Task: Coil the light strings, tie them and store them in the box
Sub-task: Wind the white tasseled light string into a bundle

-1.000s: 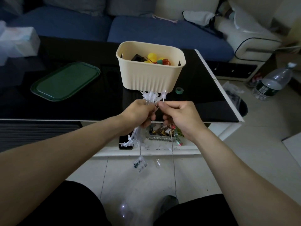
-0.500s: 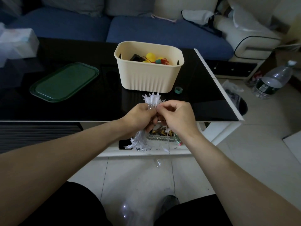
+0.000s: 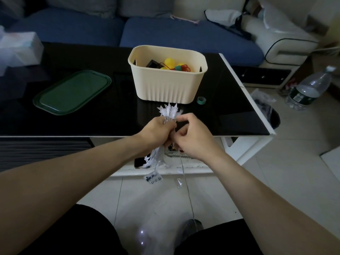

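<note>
gripping the bundle of white star lights (image 3: 170, 112) in a fist, the left hand (image 3: 156, 132) holds the coil upright in front of the table edge so the loops can't spring apart, star tips poking out above and below; the right hand (image 3: 191, 135) pinches the thin wire (image 3: 185, 181) beside it, the loose tail dropping to the floor, likely feeding more turns in; the cream box (image 3: 167, 85) sits on the black table (image 3: 92, 115) just beyond, already holding a coloured string, with a green tape roll (image 3: 201, 100) beside it, handy for tying
</note>
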`<control>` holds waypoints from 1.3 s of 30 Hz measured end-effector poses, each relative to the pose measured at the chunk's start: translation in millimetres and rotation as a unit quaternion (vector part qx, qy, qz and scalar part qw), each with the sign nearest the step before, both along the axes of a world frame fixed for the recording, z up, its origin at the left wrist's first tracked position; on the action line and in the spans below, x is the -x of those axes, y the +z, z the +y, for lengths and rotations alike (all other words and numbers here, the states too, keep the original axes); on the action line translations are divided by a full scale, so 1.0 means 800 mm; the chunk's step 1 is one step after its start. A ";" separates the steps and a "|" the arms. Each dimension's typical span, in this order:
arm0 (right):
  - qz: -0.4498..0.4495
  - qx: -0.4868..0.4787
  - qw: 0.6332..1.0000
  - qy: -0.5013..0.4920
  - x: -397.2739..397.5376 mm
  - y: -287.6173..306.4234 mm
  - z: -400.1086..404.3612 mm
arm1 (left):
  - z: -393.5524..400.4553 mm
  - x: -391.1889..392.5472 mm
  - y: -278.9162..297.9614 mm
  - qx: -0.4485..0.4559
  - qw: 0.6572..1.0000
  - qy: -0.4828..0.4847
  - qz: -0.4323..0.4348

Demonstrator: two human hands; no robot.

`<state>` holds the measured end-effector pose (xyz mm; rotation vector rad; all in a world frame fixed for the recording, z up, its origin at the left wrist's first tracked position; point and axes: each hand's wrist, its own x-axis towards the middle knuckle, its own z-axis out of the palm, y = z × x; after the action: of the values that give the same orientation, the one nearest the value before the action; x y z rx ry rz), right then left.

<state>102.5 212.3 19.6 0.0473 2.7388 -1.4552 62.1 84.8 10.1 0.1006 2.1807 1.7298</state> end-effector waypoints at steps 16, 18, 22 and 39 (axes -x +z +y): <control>-0.198 0.010 0.967 0.159 0.008 -0.018 0.022 | -0.022 0.023 0.043 -0.122 0.967 0.197 0.102; -0.225 0.025 0.963 0.146 0.008 -0.018 0.019 | -0.024 0.023 0.045 -0.140 0.961 0.216 0.099; -0.244 -0.025 0.957 0.154 0.010 -0.017 0.030 | -0.029 0.025 0.043 -0.132 0.957 0.237 0.106; -0.064 0.219 0.970 -0.084 0.015 -0.009 0.081 | -0.027 0.022 0.057 -0.320 0.915 0.244 -0.021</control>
<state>90.6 277.1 12.2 0.3518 2.3012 -1.9886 44.3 63.0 55.4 -0.3465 1.5972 2.6405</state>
